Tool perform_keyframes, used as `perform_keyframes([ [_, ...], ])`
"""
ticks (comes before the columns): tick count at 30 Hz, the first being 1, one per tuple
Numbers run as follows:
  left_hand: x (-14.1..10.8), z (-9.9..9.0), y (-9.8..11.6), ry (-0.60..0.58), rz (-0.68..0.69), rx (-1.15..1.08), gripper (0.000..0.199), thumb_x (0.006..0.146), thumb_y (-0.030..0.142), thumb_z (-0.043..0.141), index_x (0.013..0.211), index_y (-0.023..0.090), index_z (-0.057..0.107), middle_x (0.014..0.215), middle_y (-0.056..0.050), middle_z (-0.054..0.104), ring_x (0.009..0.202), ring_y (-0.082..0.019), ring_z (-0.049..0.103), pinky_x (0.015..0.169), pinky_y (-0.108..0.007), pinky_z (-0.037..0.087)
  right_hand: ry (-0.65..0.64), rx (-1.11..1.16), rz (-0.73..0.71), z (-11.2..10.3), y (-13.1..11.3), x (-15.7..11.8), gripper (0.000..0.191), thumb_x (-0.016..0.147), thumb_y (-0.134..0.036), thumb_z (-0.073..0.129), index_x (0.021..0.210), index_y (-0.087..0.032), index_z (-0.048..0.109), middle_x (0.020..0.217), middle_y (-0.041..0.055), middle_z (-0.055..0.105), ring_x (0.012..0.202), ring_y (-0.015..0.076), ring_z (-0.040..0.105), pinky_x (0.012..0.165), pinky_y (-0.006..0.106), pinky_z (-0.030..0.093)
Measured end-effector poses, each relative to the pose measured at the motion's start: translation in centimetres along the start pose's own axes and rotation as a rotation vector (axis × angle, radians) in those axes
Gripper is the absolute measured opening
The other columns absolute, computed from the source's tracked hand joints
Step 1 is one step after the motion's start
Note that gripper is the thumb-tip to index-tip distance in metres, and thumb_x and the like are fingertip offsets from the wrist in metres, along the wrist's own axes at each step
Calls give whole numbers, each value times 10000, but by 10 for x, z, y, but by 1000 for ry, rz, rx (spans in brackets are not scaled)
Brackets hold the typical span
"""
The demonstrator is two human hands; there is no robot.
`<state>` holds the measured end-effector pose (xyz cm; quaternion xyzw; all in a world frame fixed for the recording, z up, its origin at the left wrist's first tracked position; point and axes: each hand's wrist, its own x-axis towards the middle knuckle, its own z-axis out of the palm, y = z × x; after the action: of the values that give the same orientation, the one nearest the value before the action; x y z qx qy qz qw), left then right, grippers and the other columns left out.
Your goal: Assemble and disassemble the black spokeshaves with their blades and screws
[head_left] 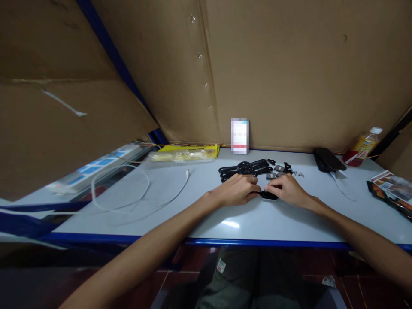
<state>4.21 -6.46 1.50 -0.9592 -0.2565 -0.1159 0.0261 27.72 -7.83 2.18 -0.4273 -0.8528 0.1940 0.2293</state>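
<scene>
Near the middle of the table, both my hands are closed in on a small flat black part [269,195]. My left hand [238,189], with a ring on one finger, has its fingers pressed together at the part's left end. From the other side my right hand [291,189] pinches the part, its thumb and forefinger touching the top. My fingers hide much of it. Just beyond my left hand lies a stack of black long-handled pieces [245,167]. Small grey metal plates [278,168], black clips [287,166] and loose screws [300,174] are scattered beyond my right hand.
A phone with a lit screen [240,136] leans on the cardboard wall. Left are a white cable [149,209], a power strip [93,169] and a yellow package [193,151]. Right are a dark case [328,160], a drink bottle [365,146] and wrappers [391,191].
</scene>
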Motion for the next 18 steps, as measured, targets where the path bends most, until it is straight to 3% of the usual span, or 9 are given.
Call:
perform_keyframes([
  [12,0,-2,2,-13,-6,8,230,999,214,568,1051,214,792,929,-71,707,837,-195,673,681,-307,458,85,-289,8,-2,4,-3,371,955,-240,615,588,-187,628,602,4,557,586,128,403,609,309,240],
  [18,0,0,0,4,-5,-3,222,997,215,575,1047,213,791,938,-69,714,830,-194,673,682,-309,464,9,-164,-60,-2,1,-3,454,965,-271,601,523,-184,546,550,-25,489,554,110,319,599,308,236],
])
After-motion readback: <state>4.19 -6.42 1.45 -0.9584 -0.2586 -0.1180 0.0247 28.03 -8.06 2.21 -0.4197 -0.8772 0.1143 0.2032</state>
